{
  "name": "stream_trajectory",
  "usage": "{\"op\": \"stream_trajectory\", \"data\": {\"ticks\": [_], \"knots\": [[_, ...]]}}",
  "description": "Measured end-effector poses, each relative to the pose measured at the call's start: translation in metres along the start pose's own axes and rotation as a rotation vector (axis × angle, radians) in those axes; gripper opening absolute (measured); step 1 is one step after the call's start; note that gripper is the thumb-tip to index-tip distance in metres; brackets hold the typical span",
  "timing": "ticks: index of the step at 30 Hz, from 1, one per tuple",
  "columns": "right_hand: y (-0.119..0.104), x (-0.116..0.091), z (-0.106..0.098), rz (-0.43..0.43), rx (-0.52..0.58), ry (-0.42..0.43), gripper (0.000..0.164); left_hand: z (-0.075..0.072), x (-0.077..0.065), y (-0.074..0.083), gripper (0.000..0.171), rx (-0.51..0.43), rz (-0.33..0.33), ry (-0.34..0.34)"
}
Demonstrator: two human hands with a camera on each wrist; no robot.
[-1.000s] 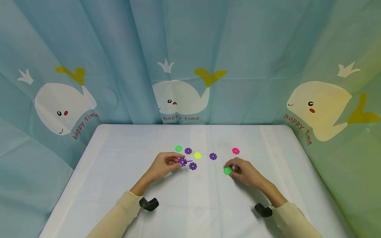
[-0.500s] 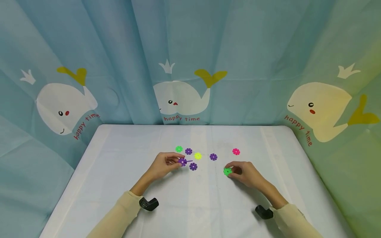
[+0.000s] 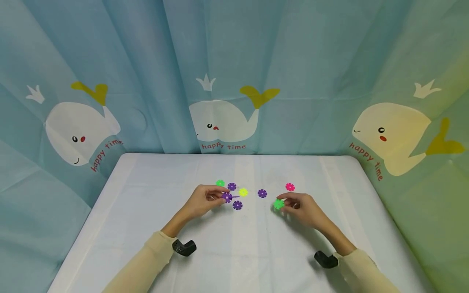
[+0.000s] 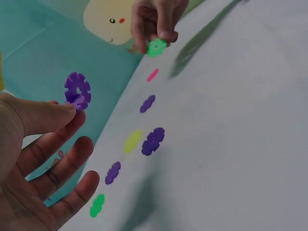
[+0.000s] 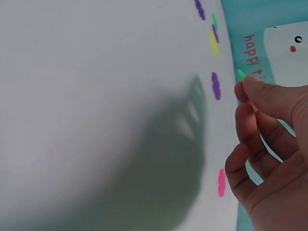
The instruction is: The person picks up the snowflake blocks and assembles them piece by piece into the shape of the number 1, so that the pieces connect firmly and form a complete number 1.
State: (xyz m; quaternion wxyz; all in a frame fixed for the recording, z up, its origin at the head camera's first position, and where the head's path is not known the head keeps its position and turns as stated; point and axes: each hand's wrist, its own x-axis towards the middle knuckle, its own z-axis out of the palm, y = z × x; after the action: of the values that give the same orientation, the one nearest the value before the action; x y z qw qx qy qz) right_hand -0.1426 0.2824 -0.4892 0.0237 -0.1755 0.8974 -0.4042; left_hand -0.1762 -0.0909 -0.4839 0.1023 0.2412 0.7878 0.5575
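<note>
My left hand pinches a pair of joined purple notched building discs between thumb and forefinger, raised over the table. In the left wrist view one purple disc stands upright, slotted crosswise into the other near the thumb tip; the other fingers are spread loosely. Across from it, my right hand holds a single green notched disc by its edge, its shadow falling on the tabletop. Only a thin rim of that green disc shows past the thumb in the right wrist view.
On the white table lie a green disc, a yellow disc, a pink disc and three purple ones, such as the purple disc between my hands. A blue whale-print curtain hangs around the table.
My right hand has lifted the green disc slightly up and away from me. The left hand, with the joined purple discs, has shifted a little right and up.
</note>
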Motion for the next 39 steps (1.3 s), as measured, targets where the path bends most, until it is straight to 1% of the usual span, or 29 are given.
{"op": "stream_trajectory", "data": {"ticks": [6,13,17,19,21,23,25,30,34,39], "knots": [[-0.010,0.008,-0.004,-0.011,0.082,-0.009,0.028,0.000,0.004,0.007,0.030,0.035,0.017,-0.025],[-0.019,0.016,-0.003,-0.048,0.155,-0.008,0.028,0.001,0.007,0.013,0.030,0.033,0.021,-0.038],[-0.023,0.020,0.000,-0.057,0.169,-0.008,0.028,0.000,0.002,0.034,0.027,0.033,0.010,-0.037],[-0.025,0.021,0.001,-0.057,0.176,-0.008,0.028,0.001,0.002,0.038,0.027,0.040,0.000,-0.040],[-0.027,0.022,0.002,-0.052,0.190,-0.008,0.028,0.001,0.002,0.034,0.027,0.043,0.001,-0.040],[-0.029,0.023,0.004,-0.050,0.204,-0.007,0.028,0.002,0.006,0.022,0.028,0.048,0.001,-0.039],[-0.032,0.024,0.005,-0.045,0.221,-0.004,0.028,0.002,0.007,0.016,0.029,0.047,0.010,-0.036],[-0.038,0.029,0.012,-0.034,0.268,-0.008,0.029,0.000,0.006,0.014,0.029,0.044,0.021,-0.039],[-0.045,0.034,0.018,-0.015,0.319,-0.031,0.031,0.000,0.007,0.014,0.029,0.029,0.021,-0.048],[-0.054,0.039,0.026,-0.013,0.330,-0.060,0.031,0.000,0.008,0.013,0.029,0.021,0.022,-0.055]]}}
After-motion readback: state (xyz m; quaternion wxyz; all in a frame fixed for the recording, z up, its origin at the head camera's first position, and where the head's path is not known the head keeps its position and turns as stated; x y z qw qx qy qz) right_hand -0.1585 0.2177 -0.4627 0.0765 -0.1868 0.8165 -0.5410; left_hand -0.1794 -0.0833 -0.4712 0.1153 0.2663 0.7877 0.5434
